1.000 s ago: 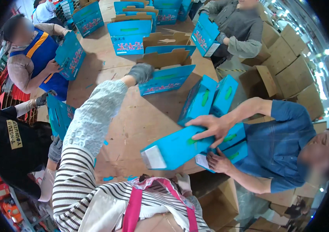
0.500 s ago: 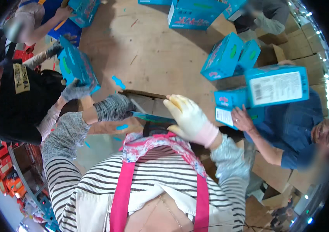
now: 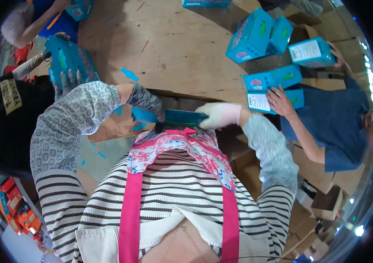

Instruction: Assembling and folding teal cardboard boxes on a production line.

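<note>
Close to my waist, at the table's near edge, a blue cardboard box (image 3: 180,116) stands, its long top edge toward me. My left hand (image 3: 148,101), in a dark grey striped glove, bends down over its left part with the fingertips against the cardboard. My right hand (image 3: 219,115), in a white glove with a pale pink cuff, is closed on the right end, fingers over the edge. The lower part of the box is hidden below the edge and my apron.
Blue scraps (image 3: 129,74) lie on the wooden table (image 3: 173,57). To the left a co-worker's gloved hand (image 3: 67,83) touches a blue box (image 3: 74,59). On the right another person's hand (image 3: 279,101) rests on stacked blue boxes (image 3: 272,79); brown cartons (image 3: 326,204) are behind.
My right hand has come down from a raised, flat pose onto the box. My left hand has shifted right and lower. The co-worker at right has moved a blue box farther away.
</note>
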The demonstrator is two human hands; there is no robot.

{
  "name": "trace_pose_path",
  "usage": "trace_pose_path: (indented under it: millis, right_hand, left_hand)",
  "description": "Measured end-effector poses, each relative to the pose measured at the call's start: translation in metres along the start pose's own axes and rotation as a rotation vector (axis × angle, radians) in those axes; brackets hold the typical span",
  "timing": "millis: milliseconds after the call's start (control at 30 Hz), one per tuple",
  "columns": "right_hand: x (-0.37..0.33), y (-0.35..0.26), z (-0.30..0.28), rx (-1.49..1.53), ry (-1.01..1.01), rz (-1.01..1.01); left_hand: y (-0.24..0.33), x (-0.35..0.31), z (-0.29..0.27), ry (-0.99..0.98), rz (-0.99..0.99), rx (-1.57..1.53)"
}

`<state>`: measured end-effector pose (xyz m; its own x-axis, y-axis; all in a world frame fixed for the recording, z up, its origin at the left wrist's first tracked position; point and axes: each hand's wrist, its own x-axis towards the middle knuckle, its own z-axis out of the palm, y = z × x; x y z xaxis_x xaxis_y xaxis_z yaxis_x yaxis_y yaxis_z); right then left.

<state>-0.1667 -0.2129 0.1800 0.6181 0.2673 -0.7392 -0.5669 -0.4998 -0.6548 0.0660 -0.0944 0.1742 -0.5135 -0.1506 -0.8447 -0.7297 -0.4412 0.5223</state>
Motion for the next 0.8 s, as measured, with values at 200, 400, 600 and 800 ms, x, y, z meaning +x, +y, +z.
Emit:
trace_pose_path:
  millis: [200,400,600,800]
  right_hand:
    - [0.033,0.029,-0.005,0.356,-0.124,0.101]
    - [0.017,-0.003,-0.021,0.439,-0.266,0.170]
    - [-0.003,-0.043,0.019,-0.417,0.486,0.339]
    - [-0.004,-0.028,0.058,-0.412,0.438,0.102]
  left_hand:
    - [-0.036,0.049,0.010,-0.133,0.097,-0.188]
    - [-0.030,0.043,0.009,-0.124,0.129,-0.179]
    - [0.001,0.011,0.066,1.206,0.260,0.584]
    - [0.002,0.023,0.106,1.041,0.251,0.370]
